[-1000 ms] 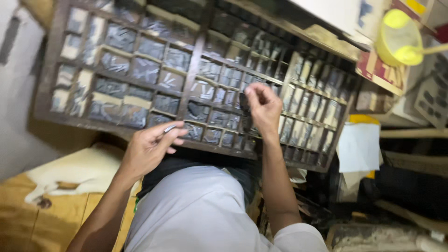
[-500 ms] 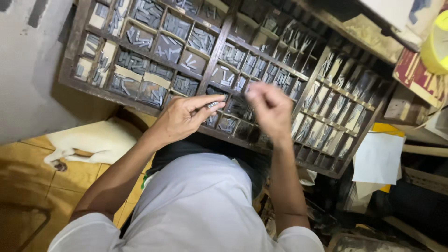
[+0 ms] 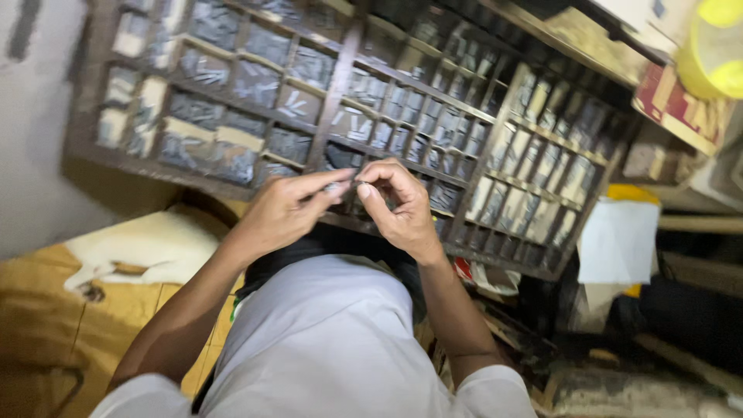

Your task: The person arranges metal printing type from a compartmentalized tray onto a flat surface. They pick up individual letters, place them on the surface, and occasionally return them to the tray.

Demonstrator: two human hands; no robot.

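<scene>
Grey metal piece [image 3: 346, 186] between both hands' fingertips [image 3: 364, 191], above wooden tray [image 3: 340, 70].

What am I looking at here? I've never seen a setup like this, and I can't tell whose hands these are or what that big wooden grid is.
There is no machine. The single view comes from a camera worn on a person's head, looking down past their white shirt at their own bare hands. The left hand and right hand meet fingertip to fingertip, pinching a small thin piece that is too small and blurred to identify. Behind them leans a wooden tray divided into many small compartments, filled with small grey metal pieces, apparently printing type. A sheet of white paper hangs at the right, and a yellow object sits top right.
</scene>
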